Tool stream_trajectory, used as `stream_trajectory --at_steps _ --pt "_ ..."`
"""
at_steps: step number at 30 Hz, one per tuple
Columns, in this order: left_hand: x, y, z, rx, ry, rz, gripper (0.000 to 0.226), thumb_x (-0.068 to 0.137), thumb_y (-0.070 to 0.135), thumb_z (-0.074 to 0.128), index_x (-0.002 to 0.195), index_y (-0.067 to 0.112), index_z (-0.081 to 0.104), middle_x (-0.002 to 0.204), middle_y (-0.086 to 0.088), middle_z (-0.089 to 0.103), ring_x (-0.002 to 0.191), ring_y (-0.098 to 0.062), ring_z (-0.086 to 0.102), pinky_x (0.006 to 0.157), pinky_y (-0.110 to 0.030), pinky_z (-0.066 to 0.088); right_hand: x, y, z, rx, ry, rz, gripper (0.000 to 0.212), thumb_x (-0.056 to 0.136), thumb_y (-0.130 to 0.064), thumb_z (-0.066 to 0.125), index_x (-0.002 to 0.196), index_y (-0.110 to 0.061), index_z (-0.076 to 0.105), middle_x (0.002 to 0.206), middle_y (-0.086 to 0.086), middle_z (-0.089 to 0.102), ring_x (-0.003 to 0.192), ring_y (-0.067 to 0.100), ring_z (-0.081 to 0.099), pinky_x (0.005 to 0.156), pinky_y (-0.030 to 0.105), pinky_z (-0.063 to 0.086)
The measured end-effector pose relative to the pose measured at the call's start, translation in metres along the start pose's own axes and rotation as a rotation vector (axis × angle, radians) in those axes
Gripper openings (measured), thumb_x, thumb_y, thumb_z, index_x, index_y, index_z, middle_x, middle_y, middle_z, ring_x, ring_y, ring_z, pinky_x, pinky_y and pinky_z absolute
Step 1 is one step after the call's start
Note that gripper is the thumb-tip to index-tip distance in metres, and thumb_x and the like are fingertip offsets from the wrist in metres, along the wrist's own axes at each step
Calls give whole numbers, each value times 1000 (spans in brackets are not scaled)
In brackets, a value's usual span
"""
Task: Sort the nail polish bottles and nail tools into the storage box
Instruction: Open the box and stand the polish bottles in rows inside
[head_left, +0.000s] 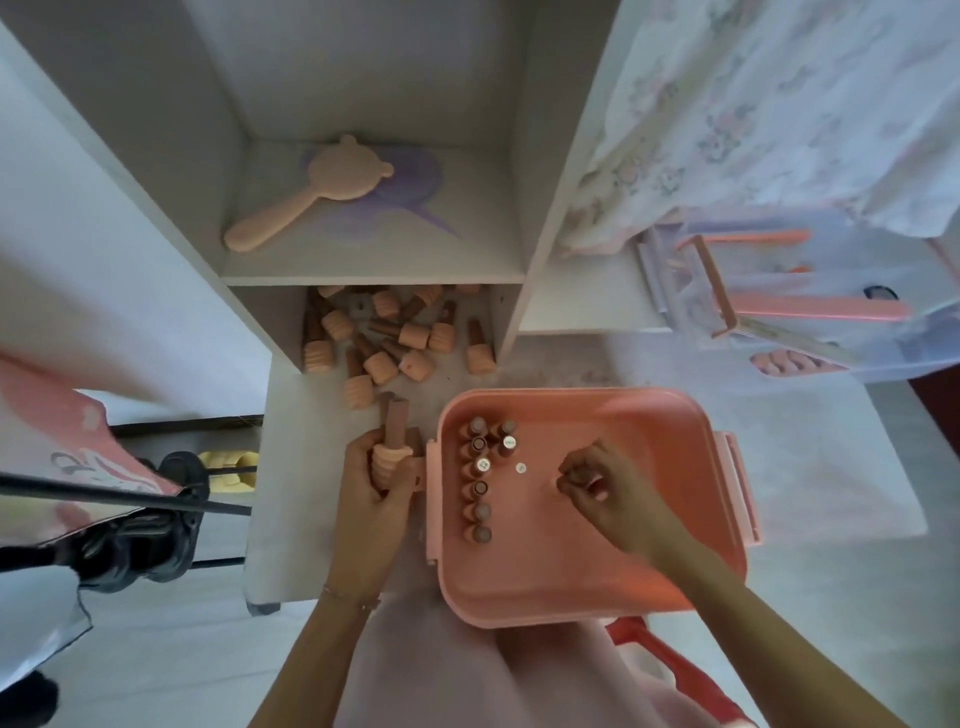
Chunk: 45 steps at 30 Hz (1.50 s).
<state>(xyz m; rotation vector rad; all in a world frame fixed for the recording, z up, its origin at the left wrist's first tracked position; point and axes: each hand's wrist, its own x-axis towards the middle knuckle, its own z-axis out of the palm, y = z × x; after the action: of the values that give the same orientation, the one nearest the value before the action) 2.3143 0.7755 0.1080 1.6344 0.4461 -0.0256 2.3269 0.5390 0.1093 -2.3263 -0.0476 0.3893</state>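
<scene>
A pink storage box (675, 415) lies open on the white desk in front of me. Several nail polish bottles (480, 486) stand upright in a column along its left side. My left hand (376, 483) grips a nail polish bottle (395, 436) with a brown cap, just left of the box. My right hand (602, 480) is inside the box with curled fingers pinching a small bottle (577, 475) near the floor of the box. A pile of nail polish bottles (395, 338) lies loose at the back of the desk under the shelf.
A peach hand mirror (306, 192) lies on a purple mat on the shelf above. A clear box with orange-handled tools (779, 306) sits at the right under a floral cloth. Dark shoes and a black stand are on the floor at left.
</scene>
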Motion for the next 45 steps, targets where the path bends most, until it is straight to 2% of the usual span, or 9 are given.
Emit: stream_trajectory --at_steps 2,5,8,13,18,21,28,36,45 --pt "-1 1 2 22 -8 -15 30 87 12 59 113 21 48 101 2 59 87 -13 57 77 -27 48 -1 6 7 -51 -46 -39 16 82 -2 61 94 -11 65 92 -5 52 77 3 56 75 18 46" --pt "-4 2 5 60 -18 -2 35 84 10 63 112 21 49 102 11 59 86 3 58 77 -22 47 0 9 14 -111 -38 -74 17 84 -6 59 97 -14 65 97 -3 53 80 11 55 79 34 49" --pt "-5 1 9 92 -11 -7 40 82 7 65 118 13 48 111 0 58 91 -4 57 82 -23 45 2 7 19 -138 -23 -99 17 85 -11 59 100 -16 65 97 -2 54 83 15 54 77 40 48" --pt "-6 0 12 115 -4 3 41 83 5 64 121 8 47 118 -9 56 98 -16 56 89 -29 43 6 12 25 -199 -35 -29 25 86 -26 60 111 -21 61 100 -4 54 94 15 54 80 36 48" --pt "-7 -4 12 122 10 10 39 83 10 63 119 12 48 112 -4 58 89 0 56 76 -16 42 10 22 27 -224 -159 78 31 84 -22 59 115 -24 54 96 -3 55 88 18 56 78 32 46" --pt "-7 -7 12 114 27 -4 40 83 11 64 120 12 49 110 -1 59 89 -1 56 77 -17 42 12 24 32 -123 -136 82 24 85 -19 59 109 -18 54 89 2 60 80 20 56 71 27 41" --pt "-8 -9 12 107 38 16 33 83 10 63 110 22 49 99 16 57 82 16 54 68 -3 41 20 24 42 -59 -121 92 17 85 -20 62 97 -14 53 82 -3 58 72 15 52 62 18 33" --pt "-9 -10 13 95 35 17 34 84 9 63 112 21 49 100 16 57 83 16 54 69 0 40 26 14 52 33 -88 108 19 84 -15 62 100 -9 54 92 10 66 79 22 58 72 26 42" --pt "-9 -10 12 88 30 20 36 84 8 63 113 22 48 101 17 55 85 16 54 72 -1 41 28 13 58 90 -45 142 17 83 -12 63 97 -8 54 90 7 66 80 21 58 72 25 42"
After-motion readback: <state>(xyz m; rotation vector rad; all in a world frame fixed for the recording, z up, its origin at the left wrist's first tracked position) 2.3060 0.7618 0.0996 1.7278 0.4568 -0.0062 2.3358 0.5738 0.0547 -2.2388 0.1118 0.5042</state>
